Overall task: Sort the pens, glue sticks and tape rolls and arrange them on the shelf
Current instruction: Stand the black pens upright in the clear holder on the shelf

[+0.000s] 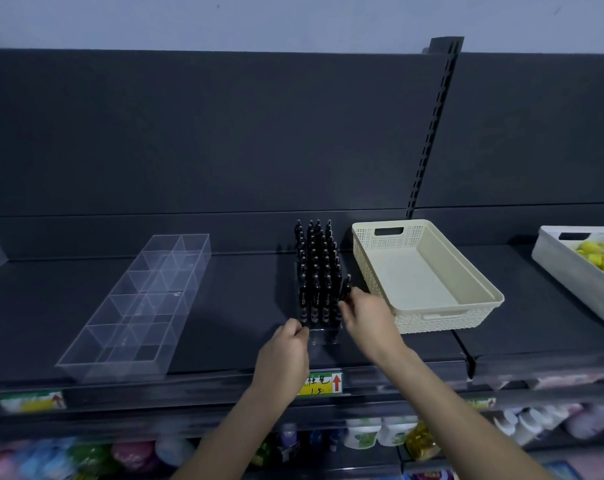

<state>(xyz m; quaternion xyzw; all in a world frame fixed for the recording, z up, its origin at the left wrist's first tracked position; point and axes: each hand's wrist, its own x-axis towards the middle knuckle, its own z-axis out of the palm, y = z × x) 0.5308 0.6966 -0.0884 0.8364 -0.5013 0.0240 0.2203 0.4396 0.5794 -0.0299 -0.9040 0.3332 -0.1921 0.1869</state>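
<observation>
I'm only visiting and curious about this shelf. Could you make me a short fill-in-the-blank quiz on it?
The right hand pinches a black ____ beside the clear rack.
The cream basket stands to the ____ of the rack.
The grey basket holds ____ items.
Missing: pen; right; yellow.

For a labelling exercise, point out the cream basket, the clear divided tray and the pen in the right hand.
cream basket (427, 284): head view, bare floor.
clear divided tray (146, 293): head view, central divider.
pen (346, 287): head view, barrel.
</observation>
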